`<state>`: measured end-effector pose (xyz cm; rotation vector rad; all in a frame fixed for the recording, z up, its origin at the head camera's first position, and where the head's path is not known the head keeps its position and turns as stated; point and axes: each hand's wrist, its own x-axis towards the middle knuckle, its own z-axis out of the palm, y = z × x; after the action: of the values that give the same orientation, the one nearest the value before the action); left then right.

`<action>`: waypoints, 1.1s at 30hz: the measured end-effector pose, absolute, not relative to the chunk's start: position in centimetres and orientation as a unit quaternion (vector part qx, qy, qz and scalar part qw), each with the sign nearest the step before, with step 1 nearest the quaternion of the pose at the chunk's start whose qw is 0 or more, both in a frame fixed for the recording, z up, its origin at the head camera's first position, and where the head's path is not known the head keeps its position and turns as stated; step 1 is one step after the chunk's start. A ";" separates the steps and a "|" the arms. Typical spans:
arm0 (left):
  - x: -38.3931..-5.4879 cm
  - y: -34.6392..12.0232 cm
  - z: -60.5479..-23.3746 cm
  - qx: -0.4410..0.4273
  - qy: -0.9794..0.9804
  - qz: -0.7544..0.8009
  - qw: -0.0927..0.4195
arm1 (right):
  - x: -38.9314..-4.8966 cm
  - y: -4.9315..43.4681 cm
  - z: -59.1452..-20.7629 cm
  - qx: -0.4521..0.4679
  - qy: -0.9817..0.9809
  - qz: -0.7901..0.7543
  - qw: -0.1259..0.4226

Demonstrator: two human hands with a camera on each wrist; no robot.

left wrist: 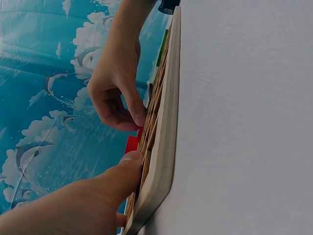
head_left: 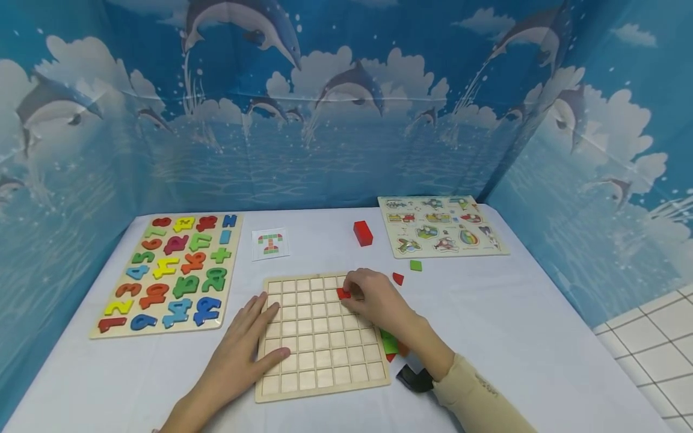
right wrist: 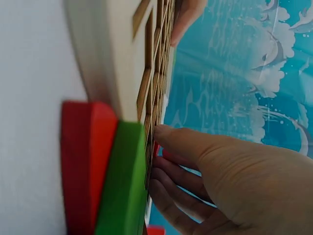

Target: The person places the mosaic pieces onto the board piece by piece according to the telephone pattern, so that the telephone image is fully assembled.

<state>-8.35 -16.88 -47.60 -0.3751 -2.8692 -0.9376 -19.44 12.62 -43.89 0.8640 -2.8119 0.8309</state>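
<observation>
Left hand (head_left: pixel 238 355) flat and relaxed, fingers straight, spread over left edge of wooden grid board (head_left: pixel 320 337), thumb resting on a lower-left cell; grips nothing. Right hand (head_left: pixel 379 300) curled, fingertips pinching small red tile (head_left: pixel 343 293) over upper right part of board, near table centre. Left wrist view: same red tile (left wrist: pixel 132 143) seen edge-on beyond board (left wrist: pixel 164 142), between right fingertips (left wrist: pixel 138 117) and left thumb (left wrist: pixel 128 164); cannot tell whether tile is seated in a cell or just above it. Right wrist view: board edge (right wrist: pixel 105 58) close and blurred, red and green pieces (right wrist: pixel 105 171) stacked against it, tile mostly hidden by fingers (right wrist: pixel 176 142). Green and red pieces at right edge of board partly covered by right forearm in head view; dark object (head_left: pixel 414 379) beside cream sleeve hard to identify. Red block (head_left: pixel 363 233), loose red chip (head_left: pixel 397 278) and green chip (head_left: pixel 415 265) toward far right; pattern card (head_left: pixel 270 243) far centre; number puzzle (head_left: pixel 170 270) at left edge, picture puzzle (head_left: pixel 441 225) at far right corner.
</observation>
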 end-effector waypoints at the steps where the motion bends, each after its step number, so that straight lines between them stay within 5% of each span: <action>1: -8.3 -16.9 -47.6 -0.123 -0.942 -0.308 0.050 | -19.4 12.5 -43.9 0.286 -0.919 0.268 0.047; 33: -8.3 -16.9 -47.3 -0.127 -0.944 -0.300 0.049 | -20.1 13.2 -44.3 0.330 -0.894 0.304 0.010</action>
<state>-8.27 -16.87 -47.28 -0.3877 -2.8772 -0.9141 -20.06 13.24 -44.35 1.0303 -2.7893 0.9498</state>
